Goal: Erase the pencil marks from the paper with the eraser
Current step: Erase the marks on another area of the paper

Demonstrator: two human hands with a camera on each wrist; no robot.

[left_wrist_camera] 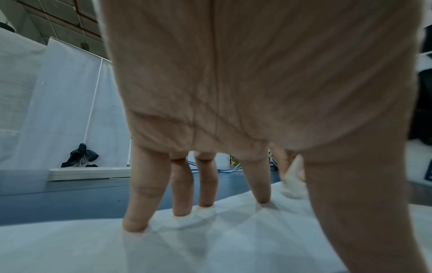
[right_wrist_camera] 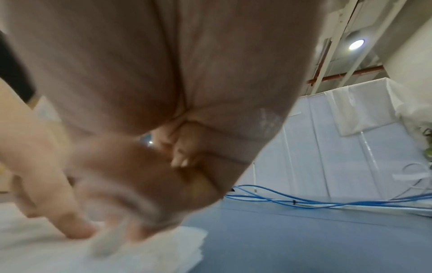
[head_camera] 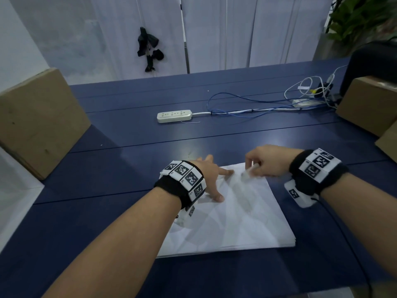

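Observation:
A stack of white paper (head_camera: 240,220) lies on the dark blue table in front of me. My left hand (head_camera: 211,179) presses down on the paper's far left part with straight, spread fingers (left_wrist_camera: 203,186). My right hand (head_camera: 264,162) pinches a white eraser (head_camera: 249,171) and holds its tip on the paper near the far edge. The eraser is blurred in the head view and also blurred in the right wrist view (right_wrist_camera: 105,240). No pencil marks are readable on the sheet.
A white power strip (head_camera: 174,116) lies further back on the table (head_camera: 107,190), with blue and white cables (head_camera: 268,104) running to the right. Cardboard boxes stand at the left (head_camera: 40,127) and right (head_camera: 369,104) edges.

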